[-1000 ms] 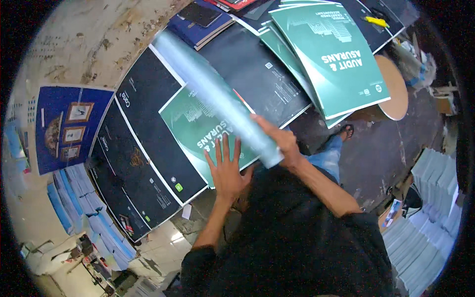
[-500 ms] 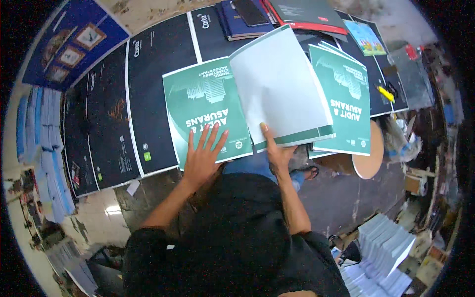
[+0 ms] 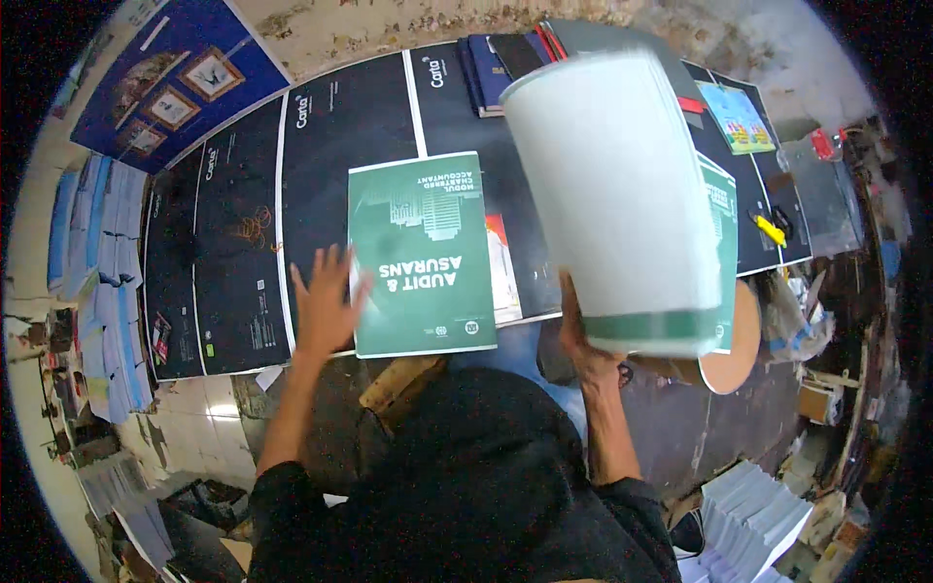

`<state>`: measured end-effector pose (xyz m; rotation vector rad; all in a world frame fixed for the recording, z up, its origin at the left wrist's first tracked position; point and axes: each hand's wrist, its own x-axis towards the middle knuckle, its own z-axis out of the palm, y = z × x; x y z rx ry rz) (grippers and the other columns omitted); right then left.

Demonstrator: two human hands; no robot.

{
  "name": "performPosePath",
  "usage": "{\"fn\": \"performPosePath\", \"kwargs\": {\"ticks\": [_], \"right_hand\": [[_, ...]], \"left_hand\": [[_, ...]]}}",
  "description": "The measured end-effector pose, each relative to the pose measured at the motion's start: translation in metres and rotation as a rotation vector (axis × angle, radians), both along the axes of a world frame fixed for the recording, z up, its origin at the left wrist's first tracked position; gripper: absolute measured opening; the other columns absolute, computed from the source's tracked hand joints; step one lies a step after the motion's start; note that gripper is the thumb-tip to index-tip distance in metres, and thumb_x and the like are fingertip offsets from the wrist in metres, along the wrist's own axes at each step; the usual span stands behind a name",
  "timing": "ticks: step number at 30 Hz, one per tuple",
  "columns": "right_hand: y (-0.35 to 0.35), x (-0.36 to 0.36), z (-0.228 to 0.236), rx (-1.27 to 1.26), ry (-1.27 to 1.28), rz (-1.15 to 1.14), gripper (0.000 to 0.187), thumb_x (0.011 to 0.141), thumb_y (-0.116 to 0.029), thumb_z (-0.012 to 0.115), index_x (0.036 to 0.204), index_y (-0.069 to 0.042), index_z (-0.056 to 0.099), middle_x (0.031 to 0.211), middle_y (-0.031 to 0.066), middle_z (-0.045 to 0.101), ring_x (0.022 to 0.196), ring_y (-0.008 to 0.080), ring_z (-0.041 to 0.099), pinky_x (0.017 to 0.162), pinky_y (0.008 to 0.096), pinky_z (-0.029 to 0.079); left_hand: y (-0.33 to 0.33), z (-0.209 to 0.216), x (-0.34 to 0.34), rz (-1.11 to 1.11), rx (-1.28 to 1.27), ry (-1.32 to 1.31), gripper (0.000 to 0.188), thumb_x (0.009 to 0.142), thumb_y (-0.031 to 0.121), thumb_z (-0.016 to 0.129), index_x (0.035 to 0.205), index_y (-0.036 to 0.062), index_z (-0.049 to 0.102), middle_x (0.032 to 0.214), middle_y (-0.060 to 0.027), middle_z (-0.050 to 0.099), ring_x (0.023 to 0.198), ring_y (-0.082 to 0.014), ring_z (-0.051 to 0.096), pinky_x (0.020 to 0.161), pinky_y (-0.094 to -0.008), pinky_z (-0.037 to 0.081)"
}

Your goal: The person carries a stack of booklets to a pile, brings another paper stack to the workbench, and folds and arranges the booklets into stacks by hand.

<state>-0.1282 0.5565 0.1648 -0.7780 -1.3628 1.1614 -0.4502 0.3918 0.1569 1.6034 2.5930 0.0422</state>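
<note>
A green printed cover (image 3: 418, 219) lies flat on the dark table, its print upside down to me. My left hand (image 3: 326, 303) is at its left edge, fingers spread and slightly blurred, holding nothing. On the other side, my right hand (image 3: 586, 352) grips the near left corner of a cover sheet (image 3: 612, 194). That sheet curves upward with its white back showing and a green strip along the near edge; motion smears it. Behind it, partly hidden, is a pile of green covers (image 3: 724, 209). A white and orange printed sheet (image 3: 501, 277) shows between the two.
Dark blue books (image 3: 483, 73) and a grey folder (image 3: 617, 44) lie at the back. A yellow cutter (image 3: 770, 230) and a colourful picture sheet (image 3: 737, 117) are on the right. Paper stacks (image 3: 92, 233) stand left, another paper stack (image 3: 753, 510) at lower right, and a round stool (image 3: 736, 360) below the table.
My right hand has moved right and nearer, swinging the white-backed sheet away from the left cover. My left hand has slid off that cover to its left edge.
</note>
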Motion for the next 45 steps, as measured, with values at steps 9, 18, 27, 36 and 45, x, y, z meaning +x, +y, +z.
{"fn": "performPosePath", "kwargs": {"ticks": [9, 18, 27, 36, 45], "right_hand": [[-0.06, -0.059, -0.016, 0.833, -0.998, 0.393, 0.065, 0.084, -0.01, 0.058, 0.146, -0.026, 0.046, 0.157, 0.0156, 0.033, 0.147, 0.0311, 0.031, 0.121, 0.0534, 0.02], [-0.075, -0.052, 0.015, 0.328, -1.008, 1.042, 0.049, 0.084, -0.022, 0.066, 0.13, -0.008, 0.057, 0.126, 0.0225, 0.06, 0.114, 0.0362, 0.061, 0.092, 0.0449, 0.053], [-0.12, -0.063, -0.061, -1.023, 0.096, 1.017, 0.053, 0.099, -0.031, 0.062, 0.142, -0.004, 0.045, 0.135, 0.0109, 0.056, 0.117, 0.0218, 0.059, 0.101, 0.0387, 0.05], [-0.12, -0.023, -0.032, -0.912, 0.277, 0.58, 0.043, 0.101, -0.028, 0.059, 0.13, 0.004, 0.051, 0.122, 0.0168, 0.063, 0.107, 0.0263, 0.067, 0.089, 0.039, 0.059], [-0.068, 0.076, 0.025, -0.507, -0.14, -0.312, 0.042, 0.1, -0.042, 0.054, 0.107, -0.002, 0.065, 0.087, 0.0039, 0.062, 0.07, 0.0136, 0.055, 0.065, 0.0265, 0.045]], "left_hand": [[0.091, 0.131, -0.101, 0.117, 1.005, -0.664, 0.056, 0.105, 0.044, 0.042, 0.123, -0.0057, 0.063, 0.121, -0.0183, 0.067, 0.117, -0.0266, 0.062, 0.105, -0.0369, 0.042], [0.199, -0.008, -0.068, -0.275, 0.327, -0.451, 0.055, 0.088, 0.039, 0.072, 0.122, -0.0038, 0.064, 0.118, -0.0224, 0.067, 0.11, -0.0343, 0.065, 0.096, -0.0399, 0.049], [0.218, 0.013, -0.049, -0.354, 0.204, -0.495, 0.047, 0.098, 0.041, 0.057, 0.097, -0.0051, 0.066, 0.09, -0.0226, 0.065, 0.086, -0.0375, 0.062, 0.078, -0.044, 0.046], [0.221, 0.097, 0.012, -0.47, 0.46, -0.344, 0.046, 0.098, 0.04, 0.057, 0.098, -0.0049, 0.064, 0.092, -0.0224, 0.059, 0.091, -0.0396, 0.058, 0.081, -0.0459, 0.045], [0.339, 0.242, 0.169, -0.815, 0.806, -0.25, 0.048, 0.088, 0.043, 0.069, 0.087, -0.0048, 0.064, 0.087, -0.0274, 0.062, 0.091, -0.0416, 0.059, 0.083, -0.0489, 0.047]]}}
